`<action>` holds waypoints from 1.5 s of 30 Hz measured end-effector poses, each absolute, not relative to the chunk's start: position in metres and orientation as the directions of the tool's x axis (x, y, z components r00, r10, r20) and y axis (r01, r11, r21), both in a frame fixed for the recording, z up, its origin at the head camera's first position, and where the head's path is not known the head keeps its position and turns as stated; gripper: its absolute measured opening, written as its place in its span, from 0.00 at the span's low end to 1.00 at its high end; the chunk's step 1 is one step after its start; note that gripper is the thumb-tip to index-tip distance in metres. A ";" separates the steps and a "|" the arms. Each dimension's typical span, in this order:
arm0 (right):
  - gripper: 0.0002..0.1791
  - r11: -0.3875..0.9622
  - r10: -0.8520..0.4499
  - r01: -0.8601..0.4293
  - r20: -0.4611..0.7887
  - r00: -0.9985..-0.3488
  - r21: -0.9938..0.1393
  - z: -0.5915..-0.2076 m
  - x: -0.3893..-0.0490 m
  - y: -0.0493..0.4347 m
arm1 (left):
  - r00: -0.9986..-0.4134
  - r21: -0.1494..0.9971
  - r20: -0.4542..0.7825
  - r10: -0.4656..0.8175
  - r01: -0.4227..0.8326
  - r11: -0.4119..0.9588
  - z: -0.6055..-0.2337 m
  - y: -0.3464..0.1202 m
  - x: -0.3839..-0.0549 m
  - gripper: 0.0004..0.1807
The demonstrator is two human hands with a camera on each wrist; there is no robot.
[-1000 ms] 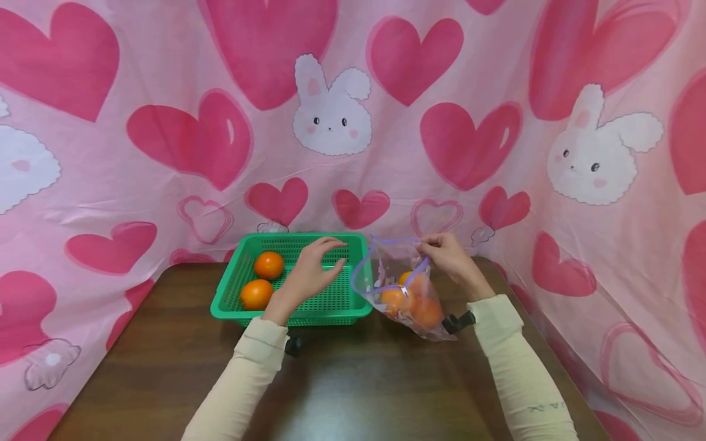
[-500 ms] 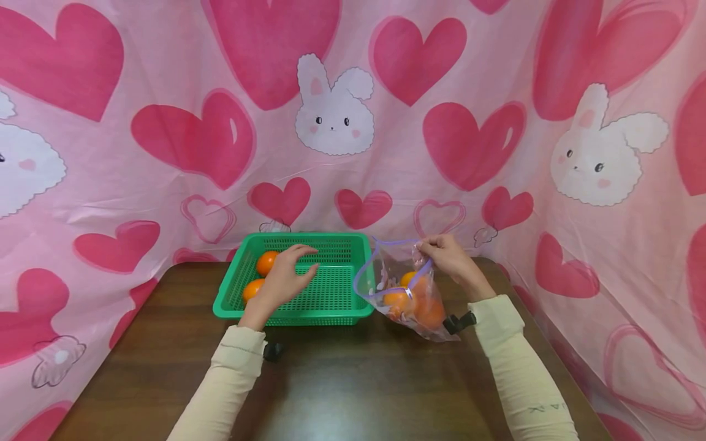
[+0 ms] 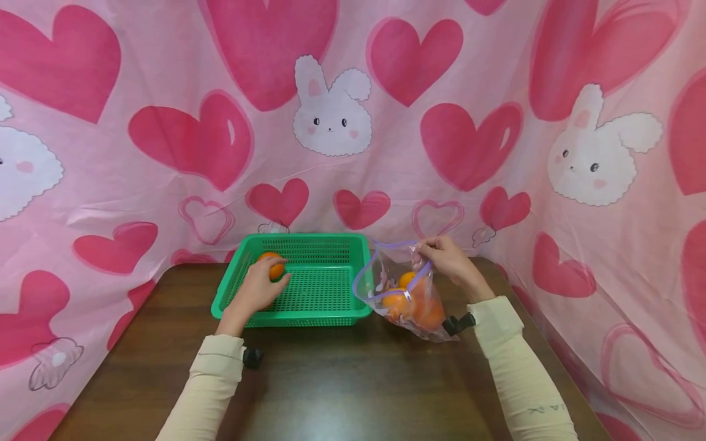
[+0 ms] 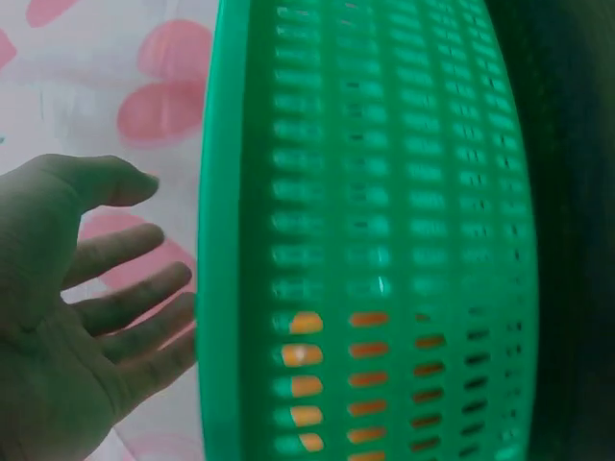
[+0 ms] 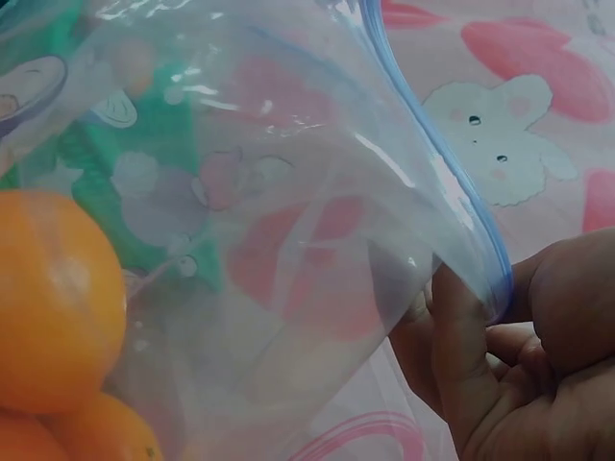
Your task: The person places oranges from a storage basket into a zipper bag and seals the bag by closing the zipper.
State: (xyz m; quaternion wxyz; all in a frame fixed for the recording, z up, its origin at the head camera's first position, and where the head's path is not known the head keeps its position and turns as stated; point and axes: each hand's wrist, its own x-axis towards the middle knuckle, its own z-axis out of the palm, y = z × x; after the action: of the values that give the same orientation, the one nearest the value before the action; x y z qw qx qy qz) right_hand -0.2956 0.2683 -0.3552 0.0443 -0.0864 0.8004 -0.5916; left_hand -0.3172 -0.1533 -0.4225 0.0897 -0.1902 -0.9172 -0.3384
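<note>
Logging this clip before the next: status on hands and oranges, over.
Left hand over basket, holding nothing. Right hand pinching bag at its rim. Oranges in both. No obstruction seen.

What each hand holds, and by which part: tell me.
The right hand pinches the clear bag by its open rim; the left hand holds nothing.

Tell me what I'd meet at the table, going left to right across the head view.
Left sleeve, basket, bag, right hand, right sleeve.
</note>
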 end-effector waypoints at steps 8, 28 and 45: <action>0.18 0.258 -0.157 -0.086 0.046 -0.986 -0.962 -0.358 -0.296 0.267 | -0.937 0.548 0.253 0.239 0.343 0.763 -0.433 -0.172 -0.317 0.26; 0.19 0.207 -0.128 -0.109 0.084 -0.988 -0.972 -0.361 -0.297 0.267 | -0.971 0.508 0.157 0.181 0.237 0.828 -0.454 -0.185 -0.320 0.30; 0.18 0.223 -0.147 -0.094 0.062 -0.987 -0.970 -0.360 -0.298 0.265 | -0.994 0.443 -0.015 0.106 0.089 0.892 -0.453 -0.178 -0.324 0.38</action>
State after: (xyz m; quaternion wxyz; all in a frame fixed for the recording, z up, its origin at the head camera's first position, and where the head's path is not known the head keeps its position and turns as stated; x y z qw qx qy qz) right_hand -0.2977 0.2655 -0.3599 0.0213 -0.0773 0.7818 -0.6183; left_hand -0.3236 -0.1780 -0.4531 -0.0195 -0.0501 -0.9724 -0.2269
